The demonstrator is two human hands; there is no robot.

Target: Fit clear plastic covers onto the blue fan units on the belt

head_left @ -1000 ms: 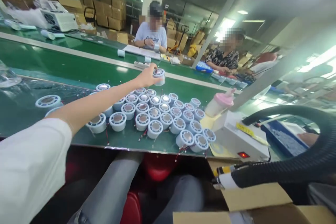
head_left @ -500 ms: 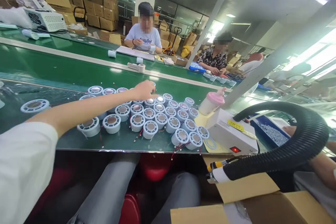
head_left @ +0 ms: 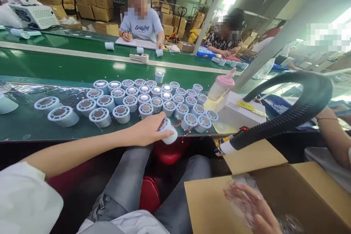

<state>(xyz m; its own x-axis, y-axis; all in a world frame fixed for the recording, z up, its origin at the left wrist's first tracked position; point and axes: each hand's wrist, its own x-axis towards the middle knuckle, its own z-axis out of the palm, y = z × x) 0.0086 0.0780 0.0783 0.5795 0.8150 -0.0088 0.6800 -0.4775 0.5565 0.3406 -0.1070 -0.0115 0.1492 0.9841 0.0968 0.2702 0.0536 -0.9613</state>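
My left hand (head_left: 149, 130) is closed round a light-blue cylindrical housing (head_left: 169, 137), which it holds tilted just past the bench's front edge. Many like it stand in a cluster on the bench, among them one housing (head_left: 121, 113) with a slotted ring and a silvery disc on top. Thin red and black wires trail from several. At the lower right, my right hand (head_left: 255, 204), smeared by motion, grips a crumpled clear plastic bag (head_left: 241, 204) over an open cardboard box (head_left: 309, 193).
A white box-shaped device (head_left: 238, 109) with a thick black hose (head_left: 312, 117) stands right of the housings. Beside it is a pink-lidded bottle (head_left: 221, 85). Behind runs a green conveyor (head_left: 95, 66). Co-workers sit across it, and another person's arm (head_left: 331, 131) shows at right.
My left hand has come back from the far side of the cluster to the front edge, now holding a housing. My right hand has come into view with the bag. The view has tilted down.
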